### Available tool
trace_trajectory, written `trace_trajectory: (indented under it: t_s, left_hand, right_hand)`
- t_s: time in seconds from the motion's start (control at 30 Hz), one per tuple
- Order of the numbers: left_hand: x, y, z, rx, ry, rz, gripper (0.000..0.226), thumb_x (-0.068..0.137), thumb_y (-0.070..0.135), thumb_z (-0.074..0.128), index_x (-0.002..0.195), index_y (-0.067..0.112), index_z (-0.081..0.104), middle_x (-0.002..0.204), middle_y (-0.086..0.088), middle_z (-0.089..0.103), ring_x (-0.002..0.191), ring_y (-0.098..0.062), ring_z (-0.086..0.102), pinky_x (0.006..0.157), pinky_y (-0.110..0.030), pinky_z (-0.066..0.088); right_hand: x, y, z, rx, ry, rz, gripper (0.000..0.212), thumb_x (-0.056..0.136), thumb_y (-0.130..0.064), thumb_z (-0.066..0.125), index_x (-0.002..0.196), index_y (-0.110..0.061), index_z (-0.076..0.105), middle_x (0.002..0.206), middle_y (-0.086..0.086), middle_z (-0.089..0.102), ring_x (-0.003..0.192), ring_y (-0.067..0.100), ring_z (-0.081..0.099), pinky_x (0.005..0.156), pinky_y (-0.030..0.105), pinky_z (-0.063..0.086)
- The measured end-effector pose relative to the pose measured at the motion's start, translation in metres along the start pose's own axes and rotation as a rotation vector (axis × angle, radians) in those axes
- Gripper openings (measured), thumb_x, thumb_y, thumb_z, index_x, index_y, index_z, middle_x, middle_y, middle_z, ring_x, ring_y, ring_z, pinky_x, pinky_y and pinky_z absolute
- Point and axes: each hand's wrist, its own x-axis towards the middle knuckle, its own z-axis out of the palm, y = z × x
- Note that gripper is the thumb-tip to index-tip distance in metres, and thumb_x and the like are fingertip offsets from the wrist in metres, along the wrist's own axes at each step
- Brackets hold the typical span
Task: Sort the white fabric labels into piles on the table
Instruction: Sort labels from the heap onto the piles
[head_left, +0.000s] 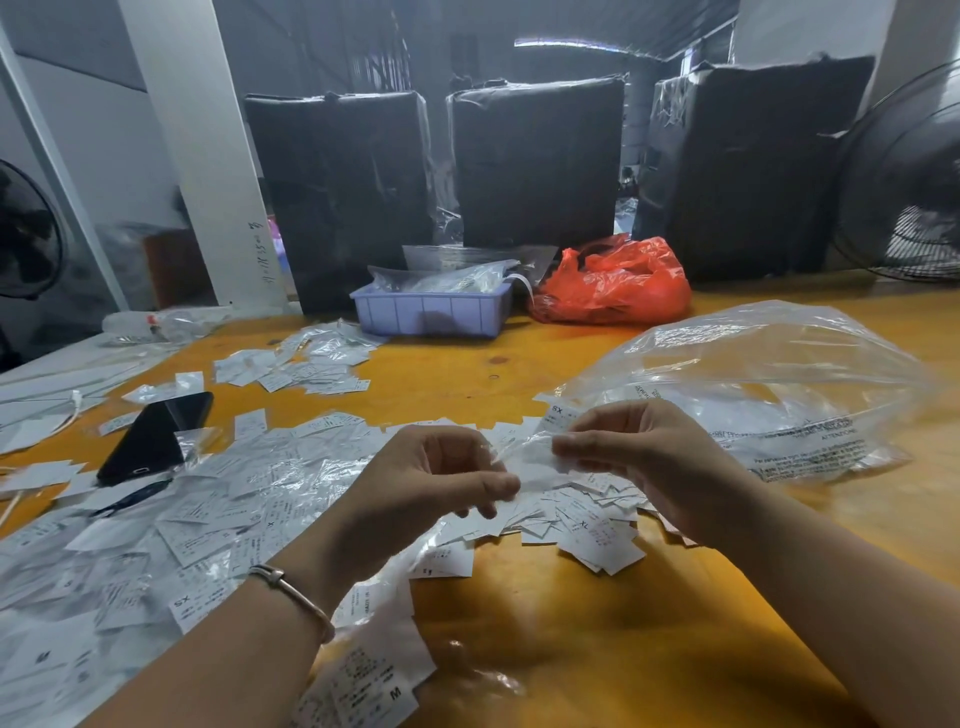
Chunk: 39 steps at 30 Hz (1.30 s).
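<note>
Left hand (436, 483) and right hand (639, 457) pinch a small clear plastic packet (524, 460) between curled fingers, seemingly opening it over loose white fabric labels (597, 540).

White printed fabric labels (597, 525) lie heaped and scattered over the yellow table (571, 623).

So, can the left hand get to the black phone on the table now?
Probably yes, once freed. The phone lies uncovered left of the left hand, with only flat labels between. But both hands pinch a small clear bag.
</note>
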Motion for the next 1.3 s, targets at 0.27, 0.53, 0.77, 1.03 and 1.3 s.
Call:
trace_trajectory:
  t_s: [0.27,0.53,0.77,1.03,1.3]
  left_hand:
    - [-0.001,0.001,0.005,0.243,-0.073,0.017,0.022,0.072,0.04,0.078,0.077,0.019,0.078,0.074,-0.002,0.074,0.069,-0.015,0.066,0.06,-0.019,0.047]
    - [0.002,-0.002,0.005,0.103,-0.016,0.019,0.008,0.077,0.009,0.077,0.081,0.003,0.075,0.07,-0.01,0.073,0.064,-0.015,0.067,0.062,-0.022,0.055]
    - [0.001,0.0,0.005,0.016,0.051,0.074,0.027,0.071,0.025,0.078,0.077,0.001,0.069,0.074,-0.011,0.072,0.068,-0.015,0.066,0.062,-0.018,0.051]
    - [0.001,-0.001,0.006,0.062,0.108,0.172,0.019,0.072,0.021,0.075,0.082,0.005,0.075,0.072,-0.008,0.074,0.062,-0.018,0.069,0.06,-0.022,0.054]
    - [0.0,-0.001,0.004,0.106,0.152,0.245,0.023,0.068,0.025,0.078,0.08,0.006,0.073,0.071,-0.006,0.073,0.065,-0.02,0.069,0.062,-0.024,0.057]
  right_hand:
    - [-0.005,-0.001,0.01,-0.333,-0.02,-0.166,0.003,0.074,-0.018,0.077,0.076,-0.017,0.075,0.077,0.0,0.074,0.076,0.019,0.071,0.069,0.024,0.057]
    - [-0.008,-0.005,0.014,-0.365,0.035,-0.23,0.03,0.064,-0.05,0.073,0.079,-0.024,0.076,0.081,-0.01,0.074,0.075,0.01,0.071,0.068,0.025,0.058]
    - [-0.007,-0.002,0.013,-0.382,0.029,-0.23,0.014,0.07,-0.037,0.073,0.071,-0.023,0.074,0.07,-0.012,0.071,0.069,0.004,0.067,0.061,0.016,0.051]
    - [-0.008,-0.008,0.011,-0.374,0.094,-0.3,0.019,0.066,-0.039,0.072,0.072,-0.021,0.074,0.075,-0.002,0.073,0.069,0.012,0.069,0.065,0.029,0.058]
    - [-0.009,-0.012,0.007,-0.196,0.203,-0.365,0.033,0.076,0.008,0.067,0.099,-0.009,0.05,0.081,0.019,0.064,0.064,0.027,0.07,0.056,0.029,0.057]
